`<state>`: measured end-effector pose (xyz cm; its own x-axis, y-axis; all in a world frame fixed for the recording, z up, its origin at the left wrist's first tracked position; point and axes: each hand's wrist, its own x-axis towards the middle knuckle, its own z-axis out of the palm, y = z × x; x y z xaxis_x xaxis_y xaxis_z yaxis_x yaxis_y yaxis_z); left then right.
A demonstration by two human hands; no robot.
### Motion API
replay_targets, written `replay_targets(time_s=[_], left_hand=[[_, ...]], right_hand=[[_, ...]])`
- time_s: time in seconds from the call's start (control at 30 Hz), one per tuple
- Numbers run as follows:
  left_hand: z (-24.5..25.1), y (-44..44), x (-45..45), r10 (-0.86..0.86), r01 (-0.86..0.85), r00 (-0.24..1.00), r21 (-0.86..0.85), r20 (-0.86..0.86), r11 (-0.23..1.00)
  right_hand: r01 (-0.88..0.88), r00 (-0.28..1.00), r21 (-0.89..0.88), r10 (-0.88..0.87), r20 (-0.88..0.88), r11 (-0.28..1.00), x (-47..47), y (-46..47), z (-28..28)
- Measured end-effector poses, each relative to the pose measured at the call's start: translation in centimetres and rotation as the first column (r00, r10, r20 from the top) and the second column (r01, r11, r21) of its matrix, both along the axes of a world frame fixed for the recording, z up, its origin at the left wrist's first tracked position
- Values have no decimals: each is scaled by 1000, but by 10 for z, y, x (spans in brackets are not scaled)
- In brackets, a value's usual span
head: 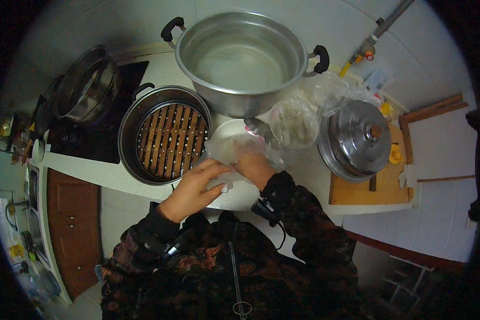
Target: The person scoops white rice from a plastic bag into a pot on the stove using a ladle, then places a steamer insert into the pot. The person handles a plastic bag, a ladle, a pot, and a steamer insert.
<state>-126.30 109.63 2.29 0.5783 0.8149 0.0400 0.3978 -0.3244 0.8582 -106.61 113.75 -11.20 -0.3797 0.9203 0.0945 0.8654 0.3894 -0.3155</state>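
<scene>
A clear plastic bag (pixel 220 149) is bunched between my two hands in front of me. With thumb and fingers, my left hand (pixel 196 187) grips the edge of the bag on its near left side. My right hand (pixel 254 164) reaches into or behind the bag's film, and its fingers are hidden there. Just beyond the bag, a white round dish (pixel 229 127) shows in part. Left of my hands stands a metal steamer pot (pixel 125 158) with a wooden slatted rack (pixel 172 140) inside it.
A large aluminium pot (pixel 240 98) holding clear liquid stands at the back. A film-covered round bowl (pixel 294 122) is to the right. Beyond it, a domed metal lid (pixel 354 140) rests over a wooden board (pixel 388 192). More metal steamer tiers (pixel 88 88) stand on a black cooktop (pixel 84 140).
</scene>
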Motion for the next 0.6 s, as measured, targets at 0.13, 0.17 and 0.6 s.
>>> replay_targets(time_s=[0.13, 0.17, 0.6], left_hand=[[-1, 3, 10, 11, -4, 999, 152, -47, 988], [-2, 2, 12, 29, -21, 998, 161, -54, 987], [-35, 14, 15, 192, 41, 911, 545, -364, 838]], right_hand=[[67, 998, -244, -69, 1, 968, -8, 3, 17], [110, 992, -404, -127, -15, 908, -12, 3, 29], [-284, 445, -548, -398, -802, 787, 57, -12, 119]])
